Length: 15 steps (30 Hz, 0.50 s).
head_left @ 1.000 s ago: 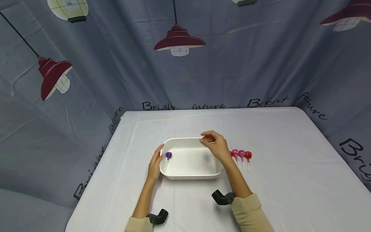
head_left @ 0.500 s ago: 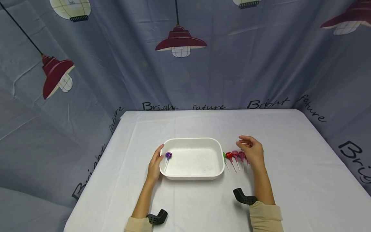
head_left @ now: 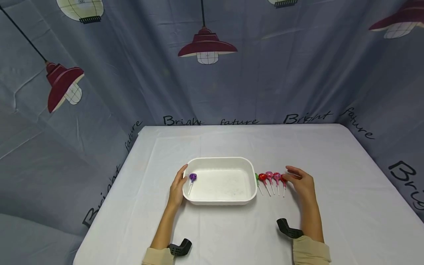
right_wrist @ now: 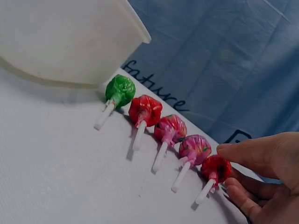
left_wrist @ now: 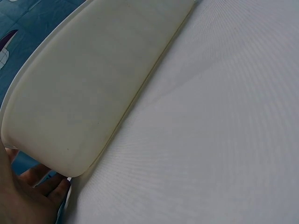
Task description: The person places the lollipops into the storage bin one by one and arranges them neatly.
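My left hand [head_left: 177, 186] holds the left end of a white plastic tray [head_left: 220, 201], thumb at the rim and fingers along the outer wall. In the left wrist view, the fingers [left_wrist: 49, 186] lie against the tray's lower corner. A purple lollipop [head_left: 193, 177] lies inside, near that end. Right of the tray, several wrapped lollipops form a row: a green one [right_wrist: 120, 90], a red one [right_wrist: 145, 110], two pink ones [right_wrist: 195, 148] and another red one [right_wrist: 216, 168] at the far end. My right hand [head_left: 301, 184] reaches around this last one's head, fingers spread apart.
A white cloth covers the table [head_left: 212, 235]. Behind it hangs a grey-blue curtain [head_left: 251, 84] printed with lamps and lettering. Each wrist carries a black camera mount [head_left: 289, 229].
My right hand has moved from above the tray to the right, then down to the red lollipop at the row's end. The left hand has stayed at the tray.
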Each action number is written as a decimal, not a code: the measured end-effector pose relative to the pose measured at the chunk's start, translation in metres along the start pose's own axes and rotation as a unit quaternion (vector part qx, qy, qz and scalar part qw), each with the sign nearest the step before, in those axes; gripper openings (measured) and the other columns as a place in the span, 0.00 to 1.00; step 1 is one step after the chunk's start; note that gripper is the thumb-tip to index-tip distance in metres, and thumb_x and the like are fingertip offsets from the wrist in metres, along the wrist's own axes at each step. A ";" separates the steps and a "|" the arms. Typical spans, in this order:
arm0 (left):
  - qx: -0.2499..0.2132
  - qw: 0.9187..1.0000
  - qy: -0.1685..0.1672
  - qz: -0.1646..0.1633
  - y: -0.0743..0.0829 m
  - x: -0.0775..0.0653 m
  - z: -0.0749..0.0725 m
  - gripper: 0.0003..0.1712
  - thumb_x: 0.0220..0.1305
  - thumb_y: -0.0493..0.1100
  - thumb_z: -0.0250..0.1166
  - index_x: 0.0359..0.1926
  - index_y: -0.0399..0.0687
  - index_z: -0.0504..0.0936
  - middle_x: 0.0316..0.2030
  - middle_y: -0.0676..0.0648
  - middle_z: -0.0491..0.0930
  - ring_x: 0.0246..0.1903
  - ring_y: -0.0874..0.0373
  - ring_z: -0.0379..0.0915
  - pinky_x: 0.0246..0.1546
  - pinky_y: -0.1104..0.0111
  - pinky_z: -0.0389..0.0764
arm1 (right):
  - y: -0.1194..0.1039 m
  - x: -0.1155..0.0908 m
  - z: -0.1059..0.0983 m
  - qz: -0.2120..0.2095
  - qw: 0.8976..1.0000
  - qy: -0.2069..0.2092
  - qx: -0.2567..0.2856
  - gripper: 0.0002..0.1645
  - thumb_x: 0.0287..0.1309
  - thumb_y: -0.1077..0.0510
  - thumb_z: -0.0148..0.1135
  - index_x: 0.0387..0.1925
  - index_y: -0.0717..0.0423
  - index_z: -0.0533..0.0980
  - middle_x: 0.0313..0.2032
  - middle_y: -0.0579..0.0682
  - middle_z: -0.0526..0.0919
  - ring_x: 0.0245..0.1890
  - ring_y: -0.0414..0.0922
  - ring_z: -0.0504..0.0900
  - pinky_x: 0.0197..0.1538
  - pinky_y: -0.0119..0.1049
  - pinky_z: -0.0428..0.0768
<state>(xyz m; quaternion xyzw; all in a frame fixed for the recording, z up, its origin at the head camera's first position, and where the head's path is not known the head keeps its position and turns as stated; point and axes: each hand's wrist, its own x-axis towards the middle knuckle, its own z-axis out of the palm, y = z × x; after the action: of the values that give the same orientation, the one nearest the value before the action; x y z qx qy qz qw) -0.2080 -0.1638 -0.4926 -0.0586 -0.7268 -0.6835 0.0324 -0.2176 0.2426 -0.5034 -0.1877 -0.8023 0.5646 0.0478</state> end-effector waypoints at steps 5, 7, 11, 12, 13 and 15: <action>0.001 1.000 -0.002 0.005 -0.001 0.000 0.000 0.25 0.70 0.33 0.41 0.67 0.39 0.58 0.69 0.38 0.49 0.69 0.50 0.40 0.68 0.64 0.43 | 0.010 0.003 -0.003 0.001 1.000 -0.029 -0.004 0.30 0.55 0.53 0.64 0.58 0.59 0.71 0.43 0.45 0.80 0.35 0.25 0.73 0.57 0.41 0.69; 0.002 1.000 -0.001 0.007 -0.001 -0.001 0.000 0.25 0.70 0.33 0.41 0.67 0.39 0.58 0.69 0.38 0.49 0.68 0.51 0.41 0.68 0.64 0.43 | 0.012 0.004 -0.005 -0.004 0.999 -0.037 -0.006 0.31 0.54 0.53 0.65 0.58 0.60 0.71 0.40 0.41 0.80 0.34 0.24 0.73 0.58 0.41 0.69; 0.004 1.000 0.006 0.008 -0.001 0.000 0.000 0.25 0.70 0.33 0.42 0.67 0.39 0.59 0.68 0.38 0.51 0.68 0.50 0.42 0.68 0.65 0.44 | 0.013 0.004 -0.008 -0.018 0.998 -0.058 -0.012 0.33 0.53 0.52 0.66 0.58 0.63 0.70 0.41 0.44 0.81 0.34 0.23 0.72 0.59 0.45 0.66; 0.005 1.000 0.008 0.010 -0.001 0.000 0.001 0.25 0.69 0.33 0.42 0.67 0.38 0.59 0.68 0.37 0.51 0.68 0.49 0.42 0.68 0.64 0.44 | 0.013 0.004 -0.009 -0.021 0.998 -0.063 -0.018 0.34 0.53 0.52 0.67 0.58 0.63 0.70 0.42 0.46 0.81 0.34 0.24 0.72 0.58 0.45 0.66; 0.005 1.000 0.009 0.010 -0.001 0.000 0.001 0.25 0.69 0.32 0.42 0.67 0.38 0.60 0.68 0.37 0.51 0.68 0.49 0.42 0.68 0.63 0.44 | 0.013 0.004 -0.009 -0.022 0.997 -0.067 -0.026 0.34 0.52 0.52 0.67 0.58 0.63 0.70 0.43 0.48 0.81 0.35 0.25 0.72 0.58 0.45 0.66; 0.006 1.000 0.012 0.010 0.000 0.001 0.001 0.25 0.69 0.32 0.43 0.67 0.38 0.60 0.68 0.37 0.52 0.68 0.48 0.42 0.68 0.62 0.45 | 0.013 0.004 -0.009 -0.024 0.996 -0.074 -0.044 0.34 0.51 0.53 0.68 0.58 0.63 0.70 0.45 0.53 0.80 0.38 0.31 0.72 0.56 0.45 0.66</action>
<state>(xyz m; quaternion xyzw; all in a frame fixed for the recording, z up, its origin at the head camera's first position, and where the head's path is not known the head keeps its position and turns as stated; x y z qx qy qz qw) -0.2088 -0.1626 -0.4930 -0.0576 -0.7296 -0.6797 0.0485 -0.2155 0.2554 -0.5124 -0.1278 -0.8322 0.5395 -0.0068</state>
